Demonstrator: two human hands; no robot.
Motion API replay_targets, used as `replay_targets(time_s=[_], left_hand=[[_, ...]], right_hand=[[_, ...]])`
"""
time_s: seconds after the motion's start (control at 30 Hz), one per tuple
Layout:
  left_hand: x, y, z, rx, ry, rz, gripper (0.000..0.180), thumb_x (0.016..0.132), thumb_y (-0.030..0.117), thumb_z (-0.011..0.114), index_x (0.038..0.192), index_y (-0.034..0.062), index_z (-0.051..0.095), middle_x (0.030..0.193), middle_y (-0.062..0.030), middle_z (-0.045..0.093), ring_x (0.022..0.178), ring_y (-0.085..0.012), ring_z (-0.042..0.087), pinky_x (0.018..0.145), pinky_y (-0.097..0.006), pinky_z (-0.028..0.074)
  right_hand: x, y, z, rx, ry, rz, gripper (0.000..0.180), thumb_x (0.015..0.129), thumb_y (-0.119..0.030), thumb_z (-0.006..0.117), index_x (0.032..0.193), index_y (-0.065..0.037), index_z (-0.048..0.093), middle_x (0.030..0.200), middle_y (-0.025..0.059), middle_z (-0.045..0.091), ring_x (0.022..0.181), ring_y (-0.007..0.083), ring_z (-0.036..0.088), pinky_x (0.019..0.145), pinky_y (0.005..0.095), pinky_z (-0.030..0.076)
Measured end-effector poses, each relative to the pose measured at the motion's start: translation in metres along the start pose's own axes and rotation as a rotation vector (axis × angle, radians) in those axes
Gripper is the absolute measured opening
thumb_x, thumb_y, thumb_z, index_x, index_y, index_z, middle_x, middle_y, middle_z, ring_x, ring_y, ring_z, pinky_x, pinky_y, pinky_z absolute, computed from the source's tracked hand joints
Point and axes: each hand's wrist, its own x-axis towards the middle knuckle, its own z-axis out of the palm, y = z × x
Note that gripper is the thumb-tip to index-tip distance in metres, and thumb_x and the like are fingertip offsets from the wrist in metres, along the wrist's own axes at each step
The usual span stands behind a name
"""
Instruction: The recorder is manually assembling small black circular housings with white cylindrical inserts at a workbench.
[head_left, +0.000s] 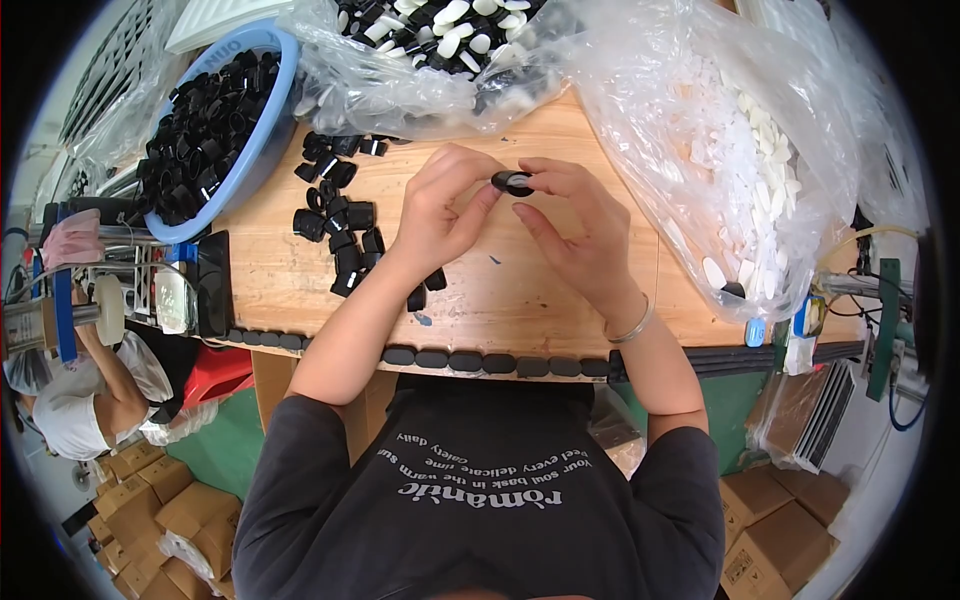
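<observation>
Over the wooden table, my left hand [445, 200] pinches a small black oval plastic piece [513, 183] between thumb and forefinger. A pale grey patch shows on the piece's face. From the other side, my right hand [580, 225] touches its right end with the fingertips. The right thumb stands apart from these fingers, below the piece. To the left of my left hand lies a loose group of black plastic ring-like parts [307, 225], a few of them beside my left forearm.
A blue basin [287, 100] full of black parts stands at the left. Clear plastic bags hold black and white pieces [452, 30] at the back and white pieces [765, 200] at the right. Black pads [465, 361] line the front edge. Another person [95, 400] sits far left.
</observation>
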Motion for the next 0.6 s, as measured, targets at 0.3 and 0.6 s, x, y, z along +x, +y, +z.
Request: replay_targets(time_s=[0.3, 0.6], left_hand=[[0.0004, 0.0013, 0.0006, 0.064, 0.005, 0.047, 0.020, 0.070, -0.008, 0.064, 0.089, -0.0001, 0.062, 0.085, -0.0121, 0.062, 0.078, -0.0301, 0.057, 0.069, -0.035, 0.047], [0.0005, 0.0028, 0.0014, 0.085, -0.003, 0.044, 0.018, 0.069, -0.006, 0.065, 0.087, -0.0002, 0.062, 0.083, -0.0120, 0.062, 0.076, -0.0301, 0.057, 0.067, -0.035, 0.046]], right_hand=[[-0.0005, 0.0020, 0.0010, 0.015, -0.040, 0.006, 0.022, 0.073, 0.007, 0.070, 0.092, -0.002, 0.061, 0.103, 0.0134, 0.065, 0.093, 0.0243, 0.065, 0.079, 0.0304, 0.052], [0.0010, 0.0032, 0.0005, 0.029, -0.012, 0.037, 0.024, 0.072, 0.007, 0.071, 0.092, -0.003, 0.062, 0.104, 0.0132, 0.064, 0.094, 0.0237, 0.064, 0.079, 0.0299, 0.051]])
